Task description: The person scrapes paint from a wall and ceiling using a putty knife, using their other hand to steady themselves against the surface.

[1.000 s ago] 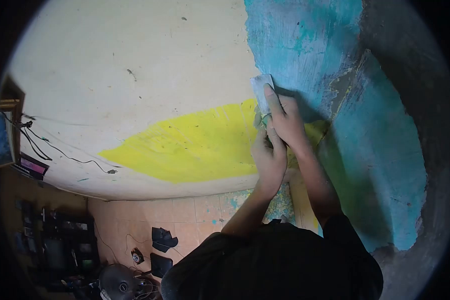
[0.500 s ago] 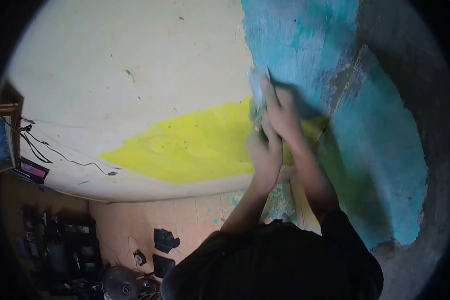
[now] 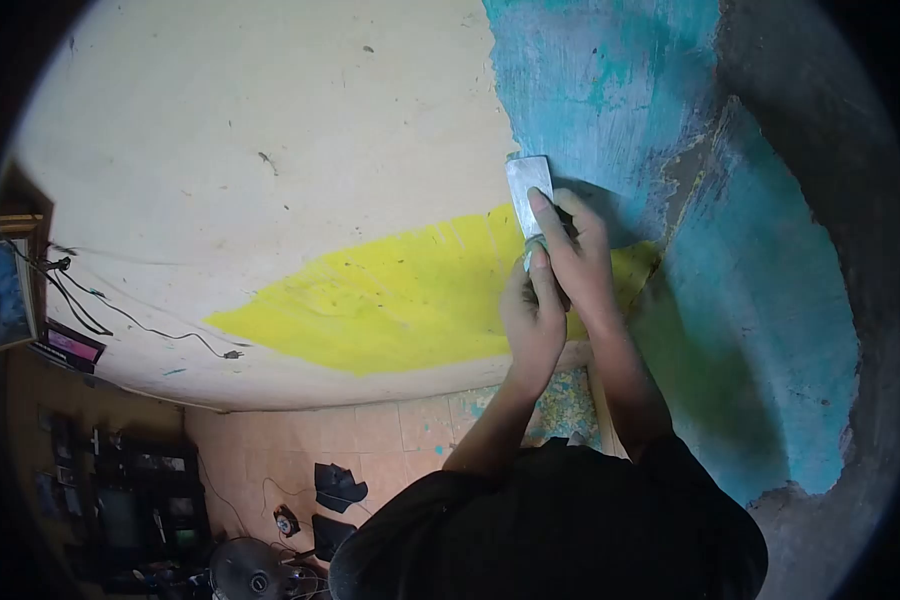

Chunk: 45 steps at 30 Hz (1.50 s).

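Both of my hands are closed on a paint scraper [image 3: 529, 185] with a flat metal blade. My left hand [image 3: 534, 315] wraps round its handle, which is mostly hidden by the fingers. Higher up, my right hand [image 3: 577, 245] grips it with the thumb lying on the blade. The blade's end rests at the ragged edge between the cream paint [image 3: 370, 130] and the bared blue wall layer [image 3: 610, 110]. Behind my hands spreads a patch of yellow paint [image 3: 390, 295].
Paint flakes [image 3: 565, 405] litter the tiled floor [image 3: 380, 430] below. A fan [image 3: 245, 570] and a dark cloth-like piece [image 3: 339, 486] are at lower left. On the left, a cable with a plug [image 3: 232, 355] hangs along the wall near a framed picture [image 3: 12, 290].
The scraper and both hands have shifted slightly down and right in view. The blade, blurred before, now shows sharply. Both hands keep their hold.
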Available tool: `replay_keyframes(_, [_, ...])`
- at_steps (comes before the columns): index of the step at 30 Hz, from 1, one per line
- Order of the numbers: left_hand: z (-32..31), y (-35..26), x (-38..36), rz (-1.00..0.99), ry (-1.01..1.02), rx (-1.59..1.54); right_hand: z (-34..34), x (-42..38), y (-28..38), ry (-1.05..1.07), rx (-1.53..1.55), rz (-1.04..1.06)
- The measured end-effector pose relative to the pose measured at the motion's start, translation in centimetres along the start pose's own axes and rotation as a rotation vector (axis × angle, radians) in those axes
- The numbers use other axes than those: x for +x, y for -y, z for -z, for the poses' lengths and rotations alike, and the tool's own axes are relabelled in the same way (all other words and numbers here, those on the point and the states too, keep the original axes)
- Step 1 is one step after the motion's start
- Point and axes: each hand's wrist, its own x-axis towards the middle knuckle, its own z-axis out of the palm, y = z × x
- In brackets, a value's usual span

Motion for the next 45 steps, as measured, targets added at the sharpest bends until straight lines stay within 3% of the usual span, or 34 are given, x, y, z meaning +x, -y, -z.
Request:
replay_keyframes(6, [-0.3, 0.3, 0.9, -0.090, -0.011, 0.120, -0.5, 1.4, -0.3, -0.046, 0.058, 0.070])
replay_keyframes(13, [0.6, -0.3, 0.3, -0.016, -0.020, 0.128, -0.6, 0.9, -1.5, -0.031, 0.064, 0.076])
replay_keyframes(14, [0.6, 0.1, 0.7, -0.092, -0.044, 0.204, -0.6, 1.3, -1.7, -0.035, 0.018, 0.145])
replay_keyframes(18, [0.3, -1.4, 1.4, -0.144, -0.045, 0.233, -0.6, 2.3, 0.8, 0.009, 0.080, 0.057])
replay_keyframes(23, [0.8, -0.3, 1.3, -0.135, -0.033, 0.243, -0.6, 1.5, -2.5, -0.020, 0.022, 0.105])
replay_keyframes(27, [0.8, -1.4, 1.1, -0.098, -0.021, 0.257, -0.9, 2.1, 0.9, -0.015, 0.130, 0.029])
replay_keyframes(30, [1.1, -0.3, 0.7, -0.123, -0.024, 0.303, -0.6, 1.8, -1.1, 0.011, 0.183, 0.025])
replay_keyframes(35, [0.6, -2.4, 1.5, -0.099, -0.005, 0.246, -1.2, 2.1, 0.5, -0.024, 0.126, 0.006])
replay_keyframes(36, [0.3, -3.2, 1.7, -0.075, 0.015, 0.213, -1.2, 3.1, 0.5, -0.018, 0.086, 0.116])
replay_keyframes(45, [0.2, -2.6, 1.7, -0.085, 0.009, 0.148, -1.0, 2.9, 1.7, -0.016, 0.047, 0.094])
